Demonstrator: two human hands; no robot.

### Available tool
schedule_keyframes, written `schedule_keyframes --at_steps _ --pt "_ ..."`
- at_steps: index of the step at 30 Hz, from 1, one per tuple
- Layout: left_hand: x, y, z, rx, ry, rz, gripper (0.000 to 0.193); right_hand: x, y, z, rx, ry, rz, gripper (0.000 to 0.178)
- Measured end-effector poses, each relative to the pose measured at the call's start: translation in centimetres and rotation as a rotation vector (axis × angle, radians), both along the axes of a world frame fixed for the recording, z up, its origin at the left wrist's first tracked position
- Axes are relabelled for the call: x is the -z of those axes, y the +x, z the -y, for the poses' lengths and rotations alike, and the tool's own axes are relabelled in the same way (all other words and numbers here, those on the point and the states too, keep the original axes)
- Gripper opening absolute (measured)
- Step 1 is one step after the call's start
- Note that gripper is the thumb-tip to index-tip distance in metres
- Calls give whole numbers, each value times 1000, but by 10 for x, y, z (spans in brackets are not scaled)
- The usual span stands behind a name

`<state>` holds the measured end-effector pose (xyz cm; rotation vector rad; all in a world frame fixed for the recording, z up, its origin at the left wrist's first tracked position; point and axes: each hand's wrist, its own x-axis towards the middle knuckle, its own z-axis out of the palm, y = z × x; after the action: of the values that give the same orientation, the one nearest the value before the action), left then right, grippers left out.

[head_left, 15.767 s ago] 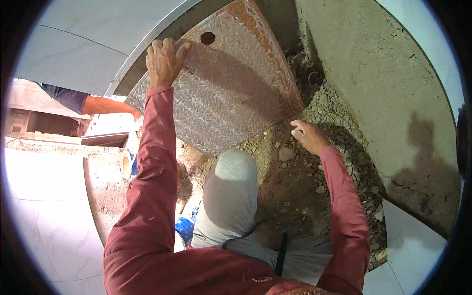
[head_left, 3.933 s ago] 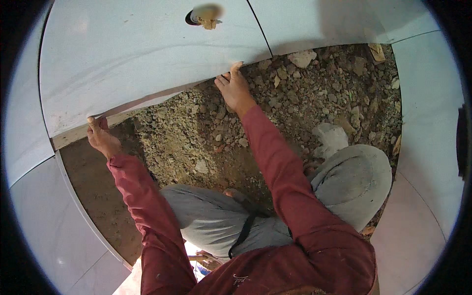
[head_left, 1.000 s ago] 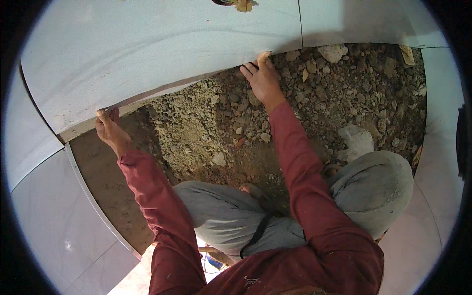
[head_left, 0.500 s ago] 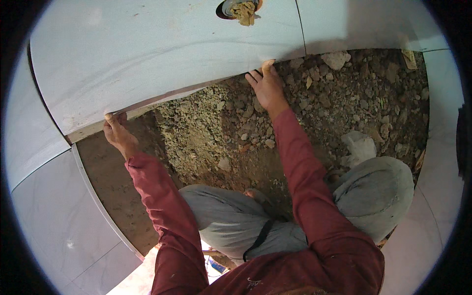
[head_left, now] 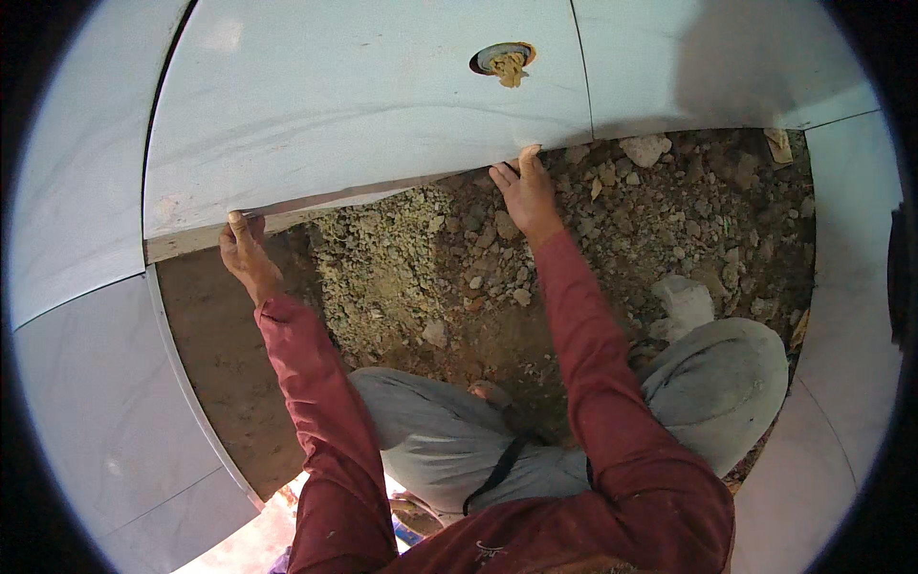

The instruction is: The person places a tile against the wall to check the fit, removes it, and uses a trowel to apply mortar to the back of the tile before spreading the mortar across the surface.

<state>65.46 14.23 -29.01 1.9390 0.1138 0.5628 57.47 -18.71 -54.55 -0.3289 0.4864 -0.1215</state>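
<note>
A large pale, faintly veined floor tile (head_left: 363, 100) lies along the far side, its near edge facing me and a thin gap showing below part of that edge. My left hand (head_left: 251, 256) grips this edge near its left end, thumb on the top face and fingers hooked under. Further right along the same edge, my right hand (head_left: 529, 199) pinches it, the thumb on top and the other fingers curled partly beneath. A round hole (head_left: 503, 59) is cut in the tile, with a pipe end and a crumpled brownish wad in it.
Rubble and gravel (head_left: 622, 230) fill the recess under my arms, with smooth damp mortar or soil (head_left: 225, 344) at its left. A crumpled plastic bag (head_left: 687, 304) lies by my knee. Laid tiles (head_left: 115, 373) border the left; more tiles (head_left: 846, 258) border the right.
The view has shifted, so the tile's hole and left joint appear farther right. Both hands keep their hold at about the same spots on the tile's edge.
</note>
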Motion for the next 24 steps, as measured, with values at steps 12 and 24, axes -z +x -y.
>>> schedule_keyframes --at_steps 12,24 --pt "3 1 -13 -84 44 -20 60 -7 0 -7 -57 -11 -2 109" --pt "10 4 7 -76 -32 55 59 1 0 0 -10 33 -10 117"
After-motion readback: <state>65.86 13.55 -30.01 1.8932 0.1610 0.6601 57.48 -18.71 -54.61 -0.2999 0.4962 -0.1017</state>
